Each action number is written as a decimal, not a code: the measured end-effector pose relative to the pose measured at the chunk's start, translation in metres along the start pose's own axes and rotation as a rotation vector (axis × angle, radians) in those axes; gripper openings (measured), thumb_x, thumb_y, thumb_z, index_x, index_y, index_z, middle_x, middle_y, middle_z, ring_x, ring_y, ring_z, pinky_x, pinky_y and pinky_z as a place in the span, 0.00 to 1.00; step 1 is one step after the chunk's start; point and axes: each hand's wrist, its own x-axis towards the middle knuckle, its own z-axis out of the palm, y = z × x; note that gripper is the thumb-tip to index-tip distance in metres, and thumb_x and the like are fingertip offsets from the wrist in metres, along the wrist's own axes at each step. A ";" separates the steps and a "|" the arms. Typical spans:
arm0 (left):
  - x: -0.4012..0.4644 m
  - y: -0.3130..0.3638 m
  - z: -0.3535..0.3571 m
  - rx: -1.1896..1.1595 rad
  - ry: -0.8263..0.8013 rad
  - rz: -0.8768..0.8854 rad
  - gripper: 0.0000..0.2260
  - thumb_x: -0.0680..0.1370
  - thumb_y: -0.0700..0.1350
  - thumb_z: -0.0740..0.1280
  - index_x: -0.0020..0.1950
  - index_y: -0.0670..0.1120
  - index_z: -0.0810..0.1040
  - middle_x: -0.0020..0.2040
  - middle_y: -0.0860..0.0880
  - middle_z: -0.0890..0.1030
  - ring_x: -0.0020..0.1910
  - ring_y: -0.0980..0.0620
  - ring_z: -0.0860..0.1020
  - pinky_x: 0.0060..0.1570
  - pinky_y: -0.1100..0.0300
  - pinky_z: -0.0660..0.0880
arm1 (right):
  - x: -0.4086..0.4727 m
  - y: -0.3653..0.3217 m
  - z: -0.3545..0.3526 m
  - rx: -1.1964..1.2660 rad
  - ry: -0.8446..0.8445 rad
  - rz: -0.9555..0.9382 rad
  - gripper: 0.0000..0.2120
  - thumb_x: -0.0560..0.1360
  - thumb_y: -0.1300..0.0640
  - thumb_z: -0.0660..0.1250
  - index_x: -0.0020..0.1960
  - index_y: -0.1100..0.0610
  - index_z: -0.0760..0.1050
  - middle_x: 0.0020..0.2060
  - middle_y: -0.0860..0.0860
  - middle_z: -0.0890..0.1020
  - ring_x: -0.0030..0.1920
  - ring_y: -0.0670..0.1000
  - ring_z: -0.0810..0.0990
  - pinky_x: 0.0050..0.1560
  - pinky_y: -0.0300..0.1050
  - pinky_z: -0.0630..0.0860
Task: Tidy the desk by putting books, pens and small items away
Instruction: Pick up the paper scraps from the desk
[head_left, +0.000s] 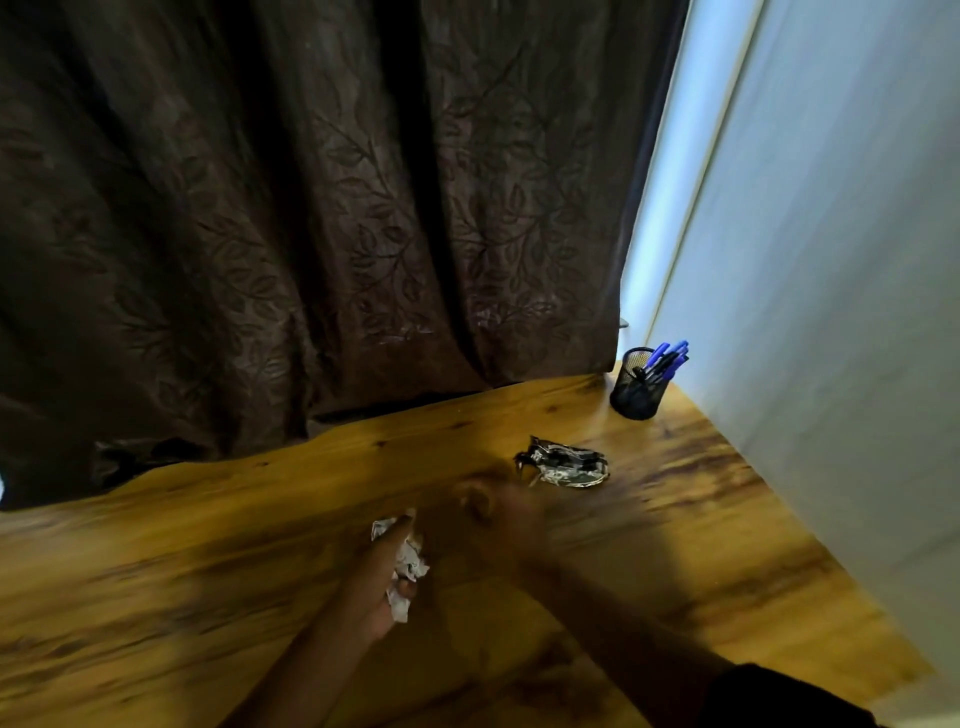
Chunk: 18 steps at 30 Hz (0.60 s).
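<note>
- The left hand (382, 571) reaches in from the bottom edge over the wooden desk (208, 561), its forearm running up and to the right.
- Its fingers are curled round a crumpled piece of white paper (408, 564); scraps of the paper show above the knuckles and below the palm, so the hand grips the wad rather than resting on it.
- The right hand (488, 506) is heavily blurred. It lies just right of the left hand and a little farther from the person, with its forearm crossing the desk from the lower right, where a dark sleeve (769, 696) covers the arm.
- Whether the right hand's fingers are curled or straight cannot be told from the blur, nor whether it holds anything.
- A small patterned pouch (569, 465) lies flat on the desk just beyond the right hand, apart from it.
- A black mesh pen holder (635, 387) stands upright in the far right corner of the desk, near the pale wall (831, 312), with blue pens (670, 356) leaning out of it.
- A dark leaf-patterned curtain (311, 208) hangs behind the desk.
</note>
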 end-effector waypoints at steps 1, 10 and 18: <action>0.004 0.000 0.002 -0.014 -0.005 0.000 0.06 0.80 0.50 0.69 0.48 0.50 0.76 0.38 0.49 0.77 0.27 0.57 0.74 0.19 0.68 0.61 | 0.007 0.018 -0.010 -0.087 0.071 -0.005 0.16 0.75 0.50 0.64 0.60 0.52 0.82 0.53 0.51 0.84 0.52 0.53 0.83 0.51 0.49 0.80; 0.005 -0.005 0.013 0.030 0.031 -0.026 0.11 0.77 0.52 0.71 0.41 0.48 0.75 0.32 0.50 0.76 0.23 0.56 0.73 0.20 0.67 0.60 | 0.048 0.127 -0.061 -0.614 -0.021 0.240 0.33 0.75 0.39 0.64 0.78 0.46 0.61 0.74 0.54 0.68 0.73 0.60 0.65 0.70 0.60 0.63; 0.009 -0.013 0.012 -0.045 0.040 -0.012 0.08 0.79 0.52 0.69 0.44 0.49 0.75 0.36 0.51 0.76 0.26 0.57 0.73 0.18 0.68 0.60 | 0.048 0.113 -0.054 -0.404 0.091 0.232 0.32 0.74 0.38 0.67 0.75 0.45 0.65 0.69 0.53 0.74 0.66 0.58 0.73 0.60 0.54 0.74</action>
